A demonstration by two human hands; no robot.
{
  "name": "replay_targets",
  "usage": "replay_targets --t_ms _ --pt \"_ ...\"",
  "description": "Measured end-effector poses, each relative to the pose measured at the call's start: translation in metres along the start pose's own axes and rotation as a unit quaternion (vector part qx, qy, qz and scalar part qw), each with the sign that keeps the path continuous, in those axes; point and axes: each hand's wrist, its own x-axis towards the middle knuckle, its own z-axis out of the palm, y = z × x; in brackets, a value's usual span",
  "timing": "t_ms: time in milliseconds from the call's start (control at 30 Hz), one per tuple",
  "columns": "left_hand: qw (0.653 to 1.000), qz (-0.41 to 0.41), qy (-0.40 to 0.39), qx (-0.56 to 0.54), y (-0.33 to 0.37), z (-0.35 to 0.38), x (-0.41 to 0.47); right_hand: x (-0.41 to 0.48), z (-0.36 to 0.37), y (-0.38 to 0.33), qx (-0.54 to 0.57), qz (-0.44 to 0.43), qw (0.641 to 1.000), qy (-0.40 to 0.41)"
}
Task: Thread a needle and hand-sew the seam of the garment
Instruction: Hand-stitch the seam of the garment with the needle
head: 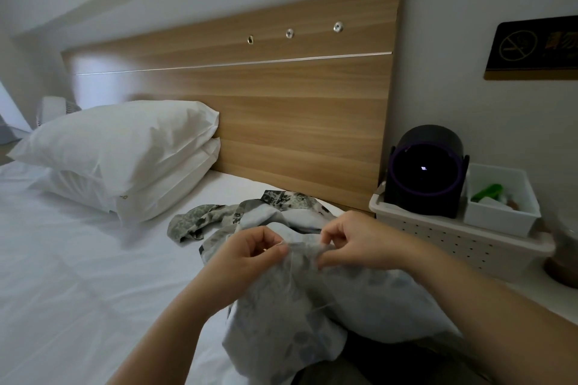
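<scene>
A pale grey-blue garment with a dark floral print lies bunched on the bed and across my lap. My left hand pinches the fabric edge at the seam, and a thin needle tip seems to show at its fingertips. My right hand pinches the same raised fold a little to the right, fingers closed on the cloth. A fine pale thread hangs down from between the hands over the fabric. The needle itself is too small to see clearly.
Two stacked white pillows lie at the left against the wooden headboard. At the right stand a white perforated basket, a black round device and a white bin with small items. White sheet covers the bed.
</scene>
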Motion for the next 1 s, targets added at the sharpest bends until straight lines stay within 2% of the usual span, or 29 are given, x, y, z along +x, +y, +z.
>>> replay_targets --t_ms 133,233,333,433,500,667,1000 --pt "1.0 -0.014 -0.014 0.024 -0.004 -0.005 0.002 -0.004 -0.027 0.0 0.062 -0.004 0.998 -0.034" --pt "0.999 -0.046 -0.018 0.012 -0.008 0.002 0.005 -0.003 -0.029 0.003 0.025 0.022 0.998 -0.047" --pt "0.995 -0.091 -0.031 -0.003 -0.01 0.009 0.008 -0.004 -0.022 0.007 -0.02 0.061 0.998 -0.003" --pt "0.989 -0.135 -0.027 -0.053 -0.012 0.011 0.01 -0.01 -0.017 0.0 0.035 0.101 0.991 0.076" --pt "0.985 -0.15 -0.031 -0.076 -0.012 0.012 0.011 -0.014 -0.009 -0.009 0.072 0.086 0.989 0.093" --pt "0.987 -0.141 -0.029 -0.076 -0.012 0.012 0.011 -0.02 0.032 -0.025 0.048 0.041 0.997 -0.037" --pt "0.989 -0.124 0.036 -0.068 -0.017 0.017 0.013 -0.011 0.041 -0.021 -0.011 0.085 0.996 -0.025"
